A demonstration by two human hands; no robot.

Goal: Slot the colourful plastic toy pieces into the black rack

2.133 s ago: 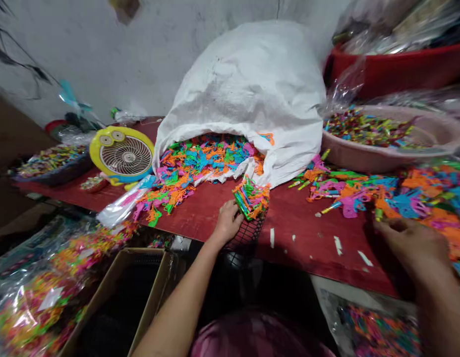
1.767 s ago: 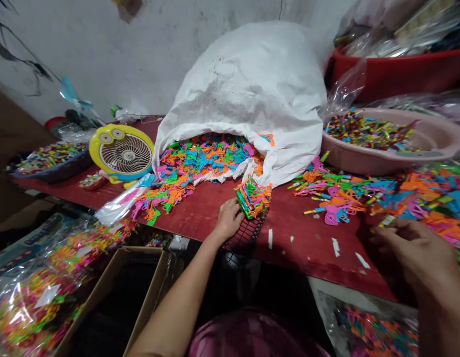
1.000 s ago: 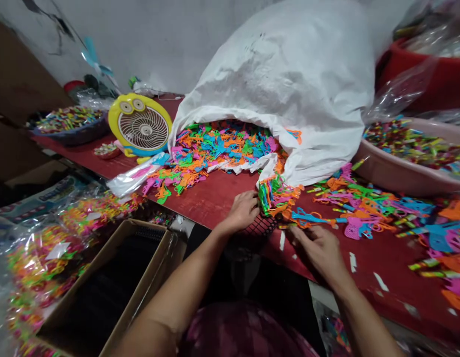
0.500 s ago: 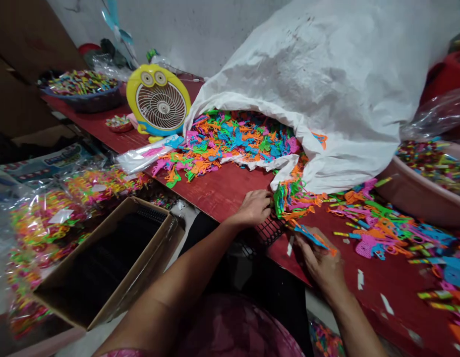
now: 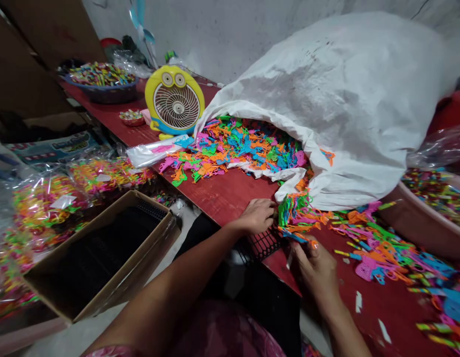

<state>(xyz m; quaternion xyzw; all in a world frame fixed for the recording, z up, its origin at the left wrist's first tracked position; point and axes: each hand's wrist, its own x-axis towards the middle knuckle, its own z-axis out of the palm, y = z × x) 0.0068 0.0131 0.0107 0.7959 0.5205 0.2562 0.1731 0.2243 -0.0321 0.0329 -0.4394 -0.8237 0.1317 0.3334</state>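
Observation:
My left hand point(image 5: 258, 216) is closed at the upper edge of a black plastic grid point(image 5: 266, 242) that lies over the front edge of the red table point(image 5: 230, 191). Between the fingers of my right hand point(image 5: 317, 260) is a blue and orange plastic piece point(image 5: 295, 237), its tip near the grid. Just beyond both hands stands a stack of green, pink and orange pieces point(image 5: 293, 207). Behind it, a big white sack point(image 5: 349, 99) lies with its mouth open, and colourful pieces point(image 5: 248, 144) spill out.
An open cardboard box point(image 5: 129, 280) with black contents stands at the lower left, beside clear bags of bright pieces point(image 5: 47, 201). A yellow fan point(image 5: 178, 101) and a blue basin point(image 5: 107, 91) are at the back left. More pieces and a pink tub point(image 5: 419, 213) are on the right.
The view has shifted, so most things sit a little lower and further right. My right hand has brought the blue and orange piece closer to the grid and my left hand.

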